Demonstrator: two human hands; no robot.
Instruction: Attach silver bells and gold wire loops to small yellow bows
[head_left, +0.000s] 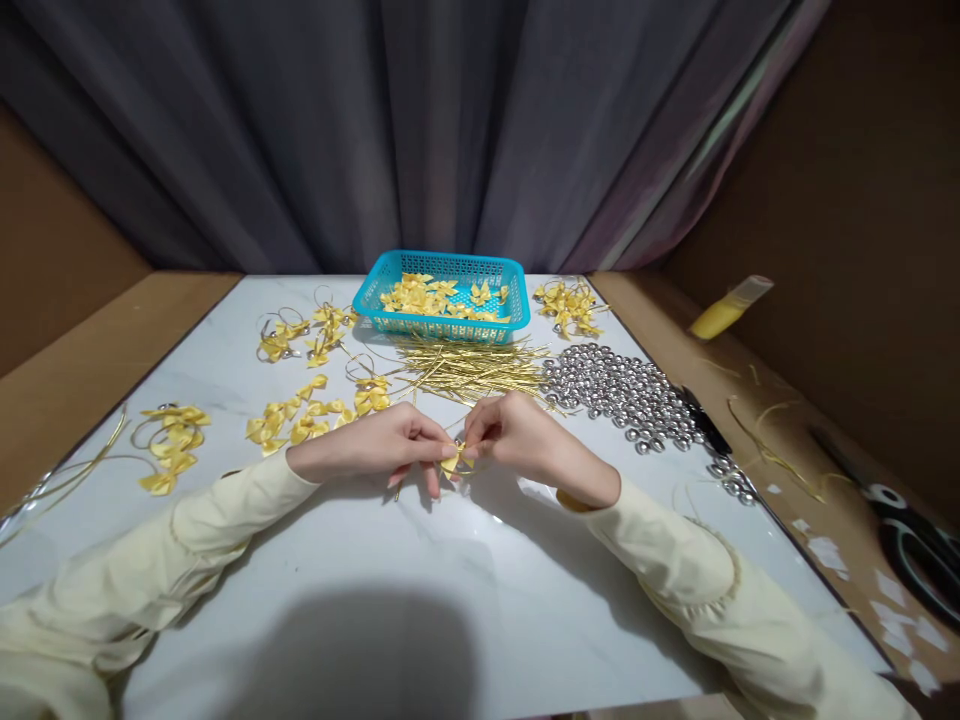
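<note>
My left hand (382, 443) pinches a small yellow ribbon bow (454, 464) between thumb and forefinger, its other fingers partly spread below. From the right, my right hand (519, 440) is closed with its fingertips pinched at the bow's upper edge. A bit of silver shows between the fingertips, and thin gold wire curves out beside the bow; the fingers hide most of where these meet. Just beyond my hands lies a pile of gold wire ties (472, 370). Several loose yellow bows (289, 420) lie to the left of my left hand.
A blue basket (442, 262) of yellow bows stands at the back. Silver bell-like pieces (615, 390) spread to the right. Bows with wire loops (281, 335) lie at back left, more bows (570, 305) at back right. Scissors (900, 530) and a yellow tube (729, 308) are at the right.
</note>
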